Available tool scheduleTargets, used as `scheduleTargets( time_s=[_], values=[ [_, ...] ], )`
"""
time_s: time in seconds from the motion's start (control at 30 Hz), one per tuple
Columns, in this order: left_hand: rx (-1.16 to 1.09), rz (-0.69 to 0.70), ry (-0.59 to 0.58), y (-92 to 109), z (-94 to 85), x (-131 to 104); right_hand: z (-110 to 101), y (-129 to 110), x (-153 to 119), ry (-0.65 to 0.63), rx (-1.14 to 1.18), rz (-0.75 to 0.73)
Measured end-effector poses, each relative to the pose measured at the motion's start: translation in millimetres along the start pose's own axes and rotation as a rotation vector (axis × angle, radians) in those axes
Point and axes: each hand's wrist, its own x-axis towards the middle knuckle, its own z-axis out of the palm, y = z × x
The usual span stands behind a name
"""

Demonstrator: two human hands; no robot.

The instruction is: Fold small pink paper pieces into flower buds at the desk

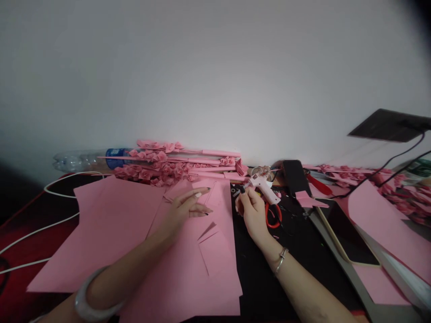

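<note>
My left hand [184,207] hovers over sheets of pink paper [188,278], its fingers stretched out and apart, holding nothing that I can see. Small folded pink paper pieces [217,251] lie on the sheets below and to the right of it. My right hand [252,211] is closed in a pinch over the black mat [262,278]; what is between its fingertips, if anything, is hidden. Right beside those fingers lies a white glue gun [266,188]. Red scissor handles [273,216] show just to the right of this hand.
Pink paper flowers [168,172] lie along the wall, with a clear plastic bottle [77,160] at left. A black phone [294,177] and a light-framed tablet [348,233] are at right. White cable [40,229] runs over the left side. More pink sheets [387,224] overhang the right.
</note>
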Motion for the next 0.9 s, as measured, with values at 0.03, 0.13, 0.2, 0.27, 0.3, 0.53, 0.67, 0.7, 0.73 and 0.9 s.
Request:
scheduleTargets(
  time_s=[0.03, 0.13, 0.2, 0.27, 0.3, 0.53, 0.67, 0.7, 0.73, 0.9],
  values=[
    [0.009, 0.002, 0.002, -0.4, -0.1, 0.0, -0.8, 0.4, 0.6, 0.006, -0.024, -0.006],
    [0.039, 0.009, 0.005, -2.9, -0.8, 0.5, -2.6, 1.7, 2.3, -0.008, -0.065, -0.003],
    [0.042, 0.011, 0.0, -4.8, -1.5, 1.0, -2.5, 1.9, 3.2, -0.039, -0.07, 0.007],
    [0.034, 0.016, -0.004, -6.1, -2.3, 1.2, -1.2, 1.8, 3.8, -0.072, -0.035, 0.027],
    [0.03, 0.017, -0.006, -6.4, -2.5, 1.2, -0.4, 1.7, 3.9, -0.083, -0.004, 0.044],
    [0.053, 0.004, 0.011, -1.9, -0.3, -0.2, -0.8, 3.1, 2.6, -0.075, -0.016, 0.055],
    [0.128, -0.016, 0.03, 0.7, 2.3, -0.6, -5.0, 2.0, 2.3, -0.066, -0.294, -0.113],
    [0.137, -0.017, 0.029, 0.9, 2.7, -0.6, -5.7, 1.3, 2.2, -0.064, -0.358, -0.149],
    [0.143, -0.016, 0.024, 0.9, 2.9, -0.5, -6.1, 0.6, 2.2, -0.061, -0.406, -0.177],
    [0.161, -0.01, 0.014, -0.7, 2.7, -0.2, -7.7, 0.6, 3.3, -0.015, -0.522, -0.189]
  ],
)
